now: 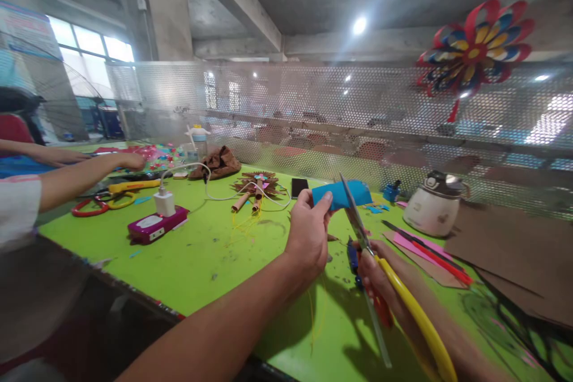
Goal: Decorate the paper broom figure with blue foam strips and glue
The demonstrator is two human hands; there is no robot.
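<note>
My left hand [308,233] pinches a piece of blue paper [342,194] above the green table [210,256], thumb on its near side. My right hand [380,280] is closed round the handles of yellow and red scissors [358,221]. The blades stand raised and slightly apart, their tips at the blue paper's upper edge. Small blue scraps [373,209] lie on the table just behind the paper.
Nearby lie a purple power bank with a white charger [156,224], a paper craft with cardboard rolls [255,188], a phone [299,187], a white kettle [436,206], brown cardboard sheets [514,256], and pink and red strips [430,250]. Another person's arms [80,173] reach in from the left near red and yellow scissors [107,200]. A perforated metal screen [358,107] with a paper pinwheel [474,51] backs the table.
</note>
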